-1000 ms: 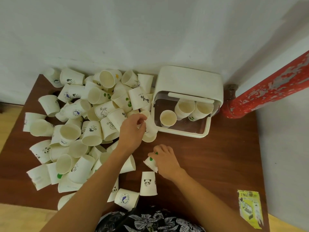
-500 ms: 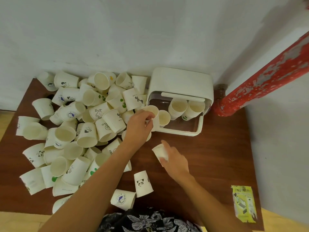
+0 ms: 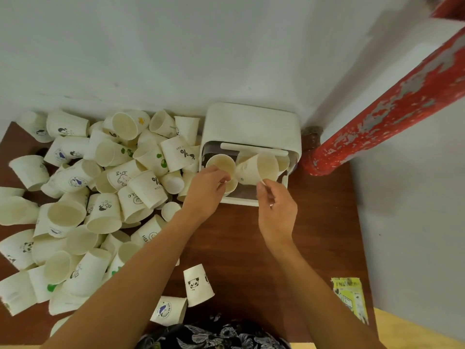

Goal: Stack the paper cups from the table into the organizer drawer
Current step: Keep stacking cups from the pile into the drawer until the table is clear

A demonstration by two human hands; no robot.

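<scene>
Paper is in both hands over the open drawer. The left hand (image 3: pixel 206 188) pinches the rim of a paper cup (image 3: pixel 221 165) with curled fingers, holding it mouth-up at the drawer's left end. The right hand (image 3: pixel 276 206) pinches the lower rim of a second cup (image 3: pixel 256 170), which is tilted with its mouth facing toward the person, just right of the first and above the drawer's middle. Behind these two, more cups (image 3: pixel 283 162) seem to sit inside the drawer, though the held cups hide most of them. The white organizer (image 3: pixel 251 124) stands at the counter's far edge against the wall, its drawer (image 3: pixel 241 199) pulled out toward the person. A large heap of loose cups (image 3: pixel 100 197) covers the left half of the brown wooden counter (image 3: pixel 239 243), reaching up to the organizer's left side. Two single cups, one with a panda print (image 3: pixel 197 285) and one with a blue emblem (image 3: pixel 168 311), lie near the counter's near edge. A yellow-green leaflet (image 3: pixel 351 298) lies near the counter's near right corner.
</scene>
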